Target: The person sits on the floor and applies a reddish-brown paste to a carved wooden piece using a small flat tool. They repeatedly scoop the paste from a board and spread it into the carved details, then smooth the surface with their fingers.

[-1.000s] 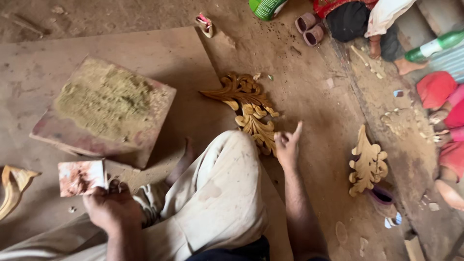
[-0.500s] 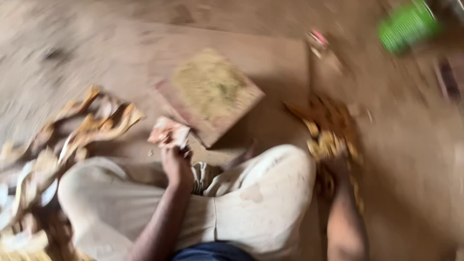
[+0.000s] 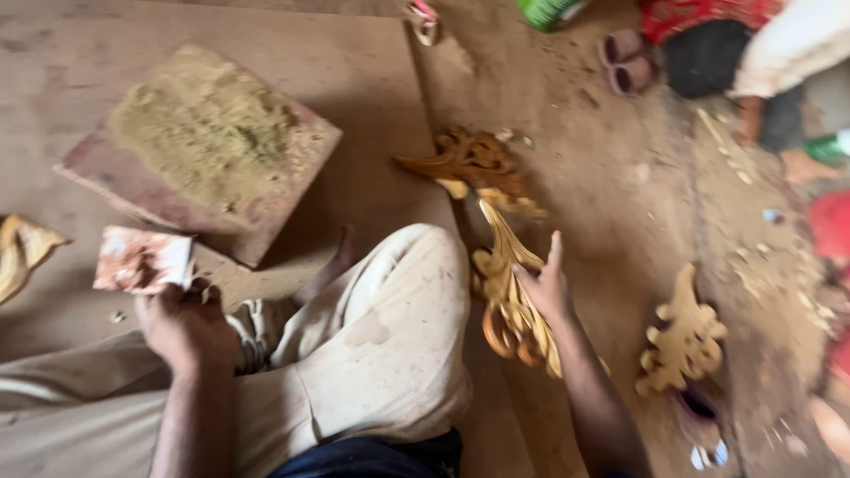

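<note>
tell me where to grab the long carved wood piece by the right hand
Probably take the long carved piece at its slim middle stem, coming from its right side, where the right hand already rests. The scrolled ends look wider and fragile, and the trouser leg crowds its left.

Dusty board floor (image 3: 354, 53) with wooden carvings (image 3: 682, 341)

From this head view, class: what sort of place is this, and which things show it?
Probably a woodcarving workshop floor: a carved ornament at the right hand, another carving nearby, sawdust on a board, and sandpaper in the left hand.
</note>
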